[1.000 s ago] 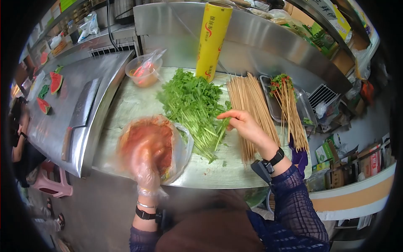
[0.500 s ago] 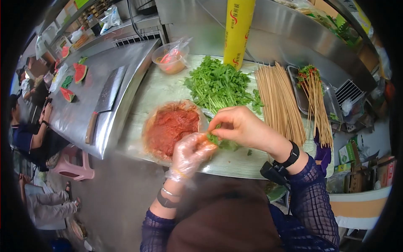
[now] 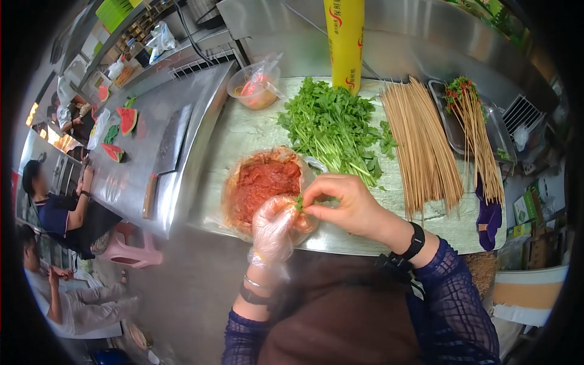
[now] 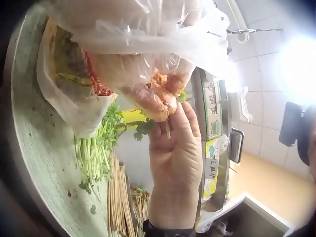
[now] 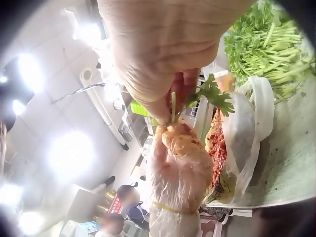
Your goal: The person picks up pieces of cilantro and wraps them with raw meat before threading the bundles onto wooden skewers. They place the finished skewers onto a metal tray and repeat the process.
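Observation:
My left hand (image 3: 272,230) wears a clear plastic glove with red sauce smeared over the fingertips. Its thumb and fingers pinch a small cilantro sprig (image 5: 215,96); I cannot tell whether meat is pinched with it. My bare right hand (image 3: 351,204) meets those fingertips and pinches the same sprig, whose short stem (image 4: 168,129) shows between the hands in the left wrist view. Just behind the left hand, a plastic-lined container holds red marinated meat (image 3: 264,176). A heap of cilantro (image 3: 328,115) lies beyond both hands on the pale green table.
Bare wooden skewers (image 3: 423,146) lie right of the cilantro. Farther right, loaded skewers (image 3: 479,146) rest across a metal tray (image 3: 447,125). A yellow cling-film roll (image 3: 347,45) and a plastic bowl (image 3: 258,97) stand behind. Left, a cleaver (image 3: 173,143) lies on a steel counter; people sit beyond.
My left hand came out of the red meat toward my right hand. The right hand left the cilantro heap with a sprig and moved to the left fingertips. The head view has shifted.

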Demonstrator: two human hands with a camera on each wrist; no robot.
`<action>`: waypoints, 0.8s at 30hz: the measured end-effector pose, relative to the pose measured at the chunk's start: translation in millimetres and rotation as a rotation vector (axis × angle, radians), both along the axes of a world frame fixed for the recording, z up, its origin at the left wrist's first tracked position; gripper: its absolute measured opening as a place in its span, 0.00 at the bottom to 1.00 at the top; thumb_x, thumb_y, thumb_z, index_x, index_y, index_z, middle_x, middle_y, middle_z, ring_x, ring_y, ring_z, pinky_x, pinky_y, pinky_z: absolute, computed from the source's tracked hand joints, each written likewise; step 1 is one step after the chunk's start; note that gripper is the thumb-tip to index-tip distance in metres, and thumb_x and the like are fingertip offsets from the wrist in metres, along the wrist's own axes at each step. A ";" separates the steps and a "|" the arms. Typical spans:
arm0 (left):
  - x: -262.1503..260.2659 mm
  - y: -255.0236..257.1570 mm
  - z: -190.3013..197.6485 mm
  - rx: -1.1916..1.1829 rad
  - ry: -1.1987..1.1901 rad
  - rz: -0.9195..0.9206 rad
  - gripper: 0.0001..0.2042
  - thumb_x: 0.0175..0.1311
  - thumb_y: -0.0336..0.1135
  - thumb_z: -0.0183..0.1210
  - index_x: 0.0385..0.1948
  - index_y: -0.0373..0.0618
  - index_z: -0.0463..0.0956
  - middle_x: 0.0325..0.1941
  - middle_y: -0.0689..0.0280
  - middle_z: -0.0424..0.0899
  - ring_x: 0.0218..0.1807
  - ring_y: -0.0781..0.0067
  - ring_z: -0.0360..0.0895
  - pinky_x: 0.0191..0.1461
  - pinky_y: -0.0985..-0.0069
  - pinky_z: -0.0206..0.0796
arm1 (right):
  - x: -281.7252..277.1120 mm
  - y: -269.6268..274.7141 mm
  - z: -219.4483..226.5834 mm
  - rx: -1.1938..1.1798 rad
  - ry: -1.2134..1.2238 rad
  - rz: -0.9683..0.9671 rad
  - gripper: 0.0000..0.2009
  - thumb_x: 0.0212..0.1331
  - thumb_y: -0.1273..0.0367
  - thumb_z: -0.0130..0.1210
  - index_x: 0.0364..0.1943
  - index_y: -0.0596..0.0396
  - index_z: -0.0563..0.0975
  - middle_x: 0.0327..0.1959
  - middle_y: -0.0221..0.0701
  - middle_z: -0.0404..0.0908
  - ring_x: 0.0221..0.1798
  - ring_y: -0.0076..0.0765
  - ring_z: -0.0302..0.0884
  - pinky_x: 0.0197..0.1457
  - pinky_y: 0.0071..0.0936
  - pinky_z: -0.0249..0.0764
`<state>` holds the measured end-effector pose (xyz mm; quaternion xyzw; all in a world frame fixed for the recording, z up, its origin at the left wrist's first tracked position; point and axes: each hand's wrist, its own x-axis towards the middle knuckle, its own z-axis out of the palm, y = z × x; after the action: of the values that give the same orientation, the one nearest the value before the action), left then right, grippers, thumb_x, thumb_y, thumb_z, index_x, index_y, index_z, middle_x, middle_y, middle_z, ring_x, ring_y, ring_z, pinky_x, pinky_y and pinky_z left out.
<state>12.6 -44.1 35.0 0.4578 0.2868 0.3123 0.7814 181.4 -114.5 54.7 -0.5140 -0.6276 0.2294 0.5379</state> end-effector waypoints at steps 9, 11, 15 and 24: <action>-6.7 6.8 -4.0 -0.135 -0.192 0.059 0.03 0.61 0.28 0.54 0.34 0.40 0.72 0.30 0.61 0.77 0.29 0.74 0.74 0.32 0.78 0.68 | 8.7 -8.3 21.1 0.279 -0.428 -0.218 0.16 0.41 0.80 0.61 0.39 0.56 0.78 0.36 0.34 0.72 0.34 0.32 0.74 0.34 0.24 0.74; -2.3 -2.6 4.8 -0.187 -0.239 0.045 0.03 0.61 0.28 0.55 0.34 0.41 0.72 0.31 0.61 0.77 0.30 0.74 0.74 0.32 0.79 0.67 | 4.7 -4.3 7.1 0.344 -0.531 -0.223 0.17 0.39 0.79 0.61 0.39 0.56 0.78 0.36 0.34 0.72 0.34 0.34 0.75 0.34 0.26 0.74; 1.7 -14.1 17.1 -0.238 -0.202 0.096 0.03 0.62 0.28 0.54 0.33 0.41 0.72 0.32 0.62 0.77 0.29 0.74 0.74 0.32 0.79 0.68 | 1.7 -0.4 -9.6 0.277 -0.364 -0.207 0.14 0.40 0.80 0.60 0.36 0.57 0.78 0.37 0.35 0.74 0.36 0.36 0.76 0.37 0.25 0.74; -8.0 -22.1 -0.6 0.985 0.285 0.166 0.07 0.53 0.21 0.61 0.33 0.37 0.76 0.33 0.60 0.80 0.34 0.69 0.79 0.38 0.74 0.72 | -13.1 -26.1 -37.1 -0.367 0.847 0.124 0.11 0.52 0.82 0.57 0.40 0.65 0.75 0.44 0.33 0.74 0.46 0.29 0.76 0.52 0.24 0.74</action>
<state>4.5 -66.1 34.4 0.7850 0.2446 0.4057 0.3991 168.3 -140.6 17.6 -0.4234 -0.3313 0.5579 0.6322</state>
